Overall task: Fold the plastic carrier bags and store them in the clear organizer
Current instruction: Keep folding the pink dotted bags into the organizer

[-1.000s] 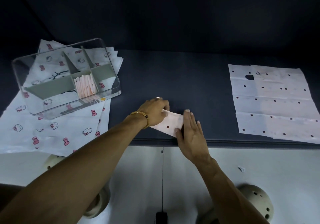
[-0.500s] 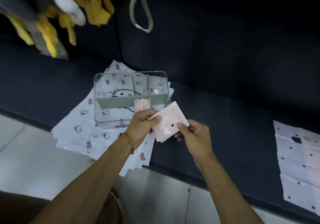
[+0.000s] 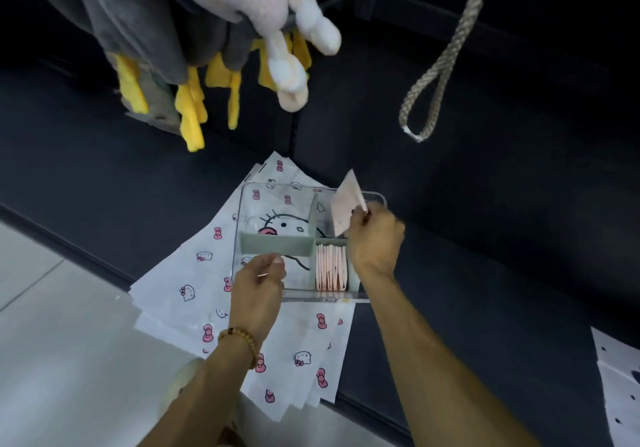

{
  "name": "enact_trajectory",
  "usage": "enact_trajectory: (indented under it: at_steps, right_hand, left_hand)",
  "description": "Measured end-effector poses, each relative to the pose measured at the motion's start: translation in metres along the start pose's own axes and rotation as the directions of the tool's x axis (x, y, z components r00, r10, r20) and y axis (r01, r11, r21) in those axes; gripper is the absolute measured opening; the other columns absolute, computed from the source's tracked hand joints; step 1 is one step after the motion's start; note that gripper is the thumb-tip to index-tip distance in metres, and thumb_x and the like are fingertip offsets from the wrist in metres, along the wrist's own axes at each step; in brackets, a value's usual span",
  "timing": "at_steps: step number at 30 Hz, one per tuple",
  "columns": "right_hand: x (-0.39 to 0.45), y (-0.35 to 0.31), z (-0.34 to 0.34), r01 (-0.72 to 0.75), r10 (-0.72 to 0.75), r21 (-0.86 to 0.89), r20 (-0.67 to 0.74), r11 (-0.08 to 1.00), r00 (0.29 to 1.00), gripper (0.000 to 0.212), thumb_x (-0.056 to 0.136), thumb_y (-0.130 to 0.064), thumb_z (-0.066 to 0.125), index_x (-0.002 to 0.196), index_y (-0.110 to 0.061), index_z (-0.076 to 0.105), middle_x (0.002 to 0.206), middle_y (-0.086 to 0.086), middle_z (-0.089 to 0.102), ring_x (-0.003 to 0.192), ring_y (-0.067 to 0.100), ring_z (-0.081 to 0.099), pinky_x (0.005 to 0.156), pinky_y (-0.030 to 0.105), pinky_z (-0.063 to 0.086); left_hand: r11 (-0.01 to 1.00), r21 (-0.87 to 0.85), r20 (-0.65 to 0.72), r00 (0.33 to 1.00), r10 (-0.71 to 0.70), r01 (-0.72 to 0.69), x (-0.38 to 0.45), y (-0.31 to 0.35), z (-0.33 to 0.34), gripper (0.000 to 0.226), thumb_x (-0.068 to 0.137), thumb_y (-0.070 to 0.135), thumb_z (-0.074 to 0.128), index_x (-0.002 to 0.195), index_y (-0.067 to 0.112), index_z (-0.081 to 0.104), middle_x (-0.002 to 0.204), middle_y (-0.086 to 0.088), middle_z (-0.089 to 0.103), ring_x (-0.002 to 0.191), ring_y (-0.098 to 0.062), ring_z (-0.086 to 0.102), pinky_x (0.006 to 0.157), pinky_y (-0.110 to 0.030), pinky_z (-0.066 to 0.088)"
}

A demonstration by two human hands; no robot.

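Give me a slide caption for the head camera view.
Right hand holds a folded pink plastic bag above the clear plastic organizer; left hand rests at its front.

Head view, steeply downward (close)

Clear organizer (image 3: pixel 375 196) with grey-green dividers sits on a spread stack of cat-and-bow printed carrier bags (image 3: pixel 304 356) on the dark table (image 3: pixel 485 291); its near right compartment holds a row of folded pink bags (image 3: pixel 330 267) standing on edge. Right hand (image 3: pixel 375 239) pinches a folded bag (image 3: pixel 346 206), tilted upright, over the organizer's far right corner; left hand (image 3: pixel 258 282), beaded bracelet (image 3: pixel 242 341) at the wrist, has its fingers curled at the near left wall, grip on the wall not resolvable. Plush toys (image 3: pixel 207 24) and a rope loop (image 3: pixel 433 76) hang above; white dotted bags (image 3: pixel 620 387) lie at the right edge.
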State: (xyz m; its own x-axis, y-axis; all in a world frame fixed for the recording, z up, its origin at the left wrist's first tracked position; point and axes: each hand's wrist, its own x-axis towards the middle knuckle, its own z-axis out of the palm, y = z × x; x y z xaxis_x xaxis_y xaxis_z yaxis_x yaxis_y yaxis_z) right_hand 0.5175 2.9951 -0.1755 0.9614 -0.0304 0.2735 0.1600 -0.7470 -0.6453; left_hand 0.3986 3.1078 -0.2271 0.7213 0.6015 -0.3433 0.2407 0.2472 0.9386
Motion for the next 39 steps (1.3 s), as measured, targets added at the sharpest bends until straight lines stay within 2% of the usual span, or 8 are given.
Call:
enact_trajectory:
  at_steps: [7, 14, 20, 23, 27, 30, 34, 39]
  right_hand:
    - [-0.014, -0.006, 0.033, -0.063, 0.055, -0.002, 0.514, 0.998, 0.856, 0.02, 0.09, -0.035, 0.058, 0.089, -0.016, 0.065, 0.088, 0.001, 0.07, 0.082, 0.024, 0.066, 0.079, 0.038, 0.056]
    - [-0.013, 0.026, -0.023, -0.304, 0.192, 0.277, 0.369, 0.911, 0.91, 0.037, 0.089, -0.038, 0.056, 0.121, -0.021, 0.061, 0.103, -0.009, 0.067, 0.091, 0.018, 0.069, 0.088, 0.043, 0.055]
    - [-0.032, 0.1, -0.107, -0.369, 0.321, 0.367, 0.187, 0.854, 0.928, 0.031, 0.092, -0.036, 0.056, 0.118, -0.02, 0.063, 0.082, -0.018, 0.066, 0.067, 0.004, 0.069, 0.074, 0.033, 0.059]
    - [-0.053, 0.158, -0.159, -0.418, 0.408, 0.333, 0.104, 0.845, 0.907, 0.032, 0.093, -0.037, 0.055, 0.119, -0.02, 0.063, 0.092, -0.014, 0.067, 0.08, 0.008, 0.069, 0.08, 0.036, 0.058]
    - [-0.095, 0.252, -0.236, -0.564, 0.586, 0.249, -0.02, 0.788, 0.81, 0.029, 0.095, -0.03, 0.055, 0.115, -0.012, 0.065, 0.102, 0.005, 0.07, 0.095, 0.022, 0.067, 0.091, 0.043, 0.053]
    - [-0.133, 0.32, -0.295, -0.671, 0.681, 0.117, -0.143, 0.732, 0.718, 0.026, 0.096, -0.025, 0.053, 0.111, -0.009, 0.066, 0.106, 0.01, 0.07, 0.1, 0.029, 0.063, 0.088, 0.026, 0.045]
    - [-0.178, 0.396, -0.356, -0.789, 0.768, -0.057, -0.198, 0.611, 0.609, 0.037, 0.096, -0.029, 0.05, 0.123, -0.008, 0.06, 0.126, 0.013, 0.062, 0.113, 0.032, 0.057, 0.094, 0.031, 0.043]
    - [-0.202, 0.45, -0.376, -0.723, 0.732, -0.302, -0.106, 0.622, 0.673, 0.061, 0.091, -0.044, 0.055, 0.142, -0.014, 0.041, 0.151, 0.01, 0.036, 0.136, 0.03, 0.034, 0.107, 0.041, 0.034]
  left_hand:
    - [0.999, 0.023, 0.006, 1.0, -0.023, 0.022, -0.005, 0.0, -0.004, 0.012, 0.093, 0.021, 0.056, 0.103, 0.019, 0.062, 0.099, -0.001, 0.066, 0.094, -0.019, 0.065, 0.094, -0.04, 0.05]
    - [0.999, 0.038, 0.094, 0.996, -0.004, 0.0, -0.037, 0.005, 0.027, 0.008, 0.094, 0.022, 0.054, 0.097, 0.027, 0.059, 0.11, -0.004, 0.064, 0.105, -0.024, 0.061, 0.097, -0.041, 0.048]
    - [0.996, 0.092, 0.25, 0.968, -0.005, -0.018, -0.092, -0.015, 0.082, 0.009, 0.095, 0.021, 0.054, 0.098, 0.027, 0.06, 0.11, -0.002, 0.064, 0.102, -0.022, 0.062, 0.096, -0.041, 0.048]
    - [0.992, 0.121, 0.359, 0.933, -0.024, -0.021, -0.126, -0.032, 0.118, 0.014, 0.095, 0.017, 0.054, 0.095, 0.029, 0.061, 0.103, 0.002, 0.065, 0.102, -0.02, 0.062, 0.095, -0.039, 0.049]
    - [0.972, 0.218, 0.535, 0.844, -0.049, -0.082, -0.174, -0.059, 0.176, 0.016, 0.096, 0.016, 0.052, 0.1, 0.027, 0.062, 0.106, 0.003, 0.064, 0.099, -0.015, 0.063, 0.094, -0.037, 0.05]
    - [0.945, 0.287, 0.636, 0.768, -0.067, -0.156, -0.208, -0.08, 0.228, 0.016, 0.096, 0.017, 0.051, 0.105, 0.023, 0.062, 0.105, 0.005, 0.064, 0.1, -0.014, 0.062, 0.095, -0.037, 0.05]
    - [0.866, 0.324, 0.772, 0.636, -0.01, -0.38, -0.25, -0.109, 0.297, 0.018, 0.095, 0.022, 0.054, 0.111, 0.02, 0.062, 0.107, 0.005, 0.064, 0.093, 0.0, 0.058, 0.082, -0.014, 0.047]
    - [0.561, 0.282, 0.943, 0.331, -0.015, -0.778, -0.279, -0.145, 0.356, 0.033, 0.093, 0.032, 0.052, 0.126, 0.024, 0.053, 0.123, 0.006, 0.05, 0.112, -0.012, 0.05, 0.098, -0.027, 0.043]
